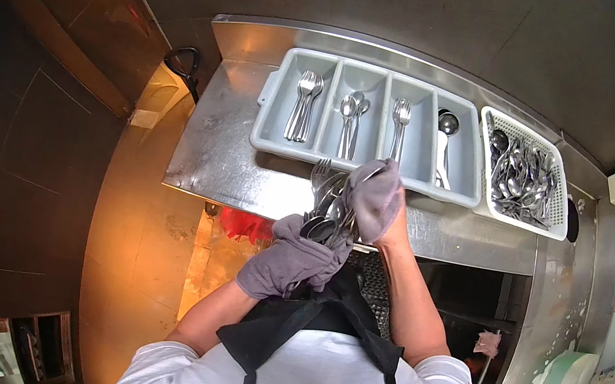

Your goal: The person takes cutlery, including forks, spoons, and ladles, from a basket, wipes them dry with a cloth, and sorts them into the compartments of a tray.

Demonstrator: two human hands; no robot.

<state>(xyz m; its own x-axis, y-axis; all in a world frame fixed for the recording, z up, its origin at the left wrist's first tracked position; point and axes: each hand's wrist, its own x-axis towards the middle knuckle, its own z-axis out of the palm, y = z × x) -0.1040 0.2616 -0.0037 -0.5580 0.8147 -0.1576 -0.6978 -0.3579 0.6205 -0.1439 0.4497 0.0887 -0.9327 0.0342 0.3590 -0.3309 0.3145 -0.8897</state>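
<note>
A grey cloth (313,256) covers most of my left hand (274,268), which is closed around a bunch of forks and spoons (327,210), their heads pointing up and away from me. Another part of the cloth wraps my right hand (379,204), closed at the right side of the bunch; its fingers are hidden. Just beyond both hands sits a grey cutlery tray (325,134). In its compartments, from left to right, lie forks (305,106), spoons (352,122), more forks (400,126) and large round-bowled spoons or ladles (445,142).
A white perforated basket (564,210) heaped with mixed cutlery (522,175) stands right of the tray. Both rest on a steel counter (228,154) with a raised back edge. A black handle (182,65) is off the counter's left end. Wet steel surface (547,313) extends at right.
</note>
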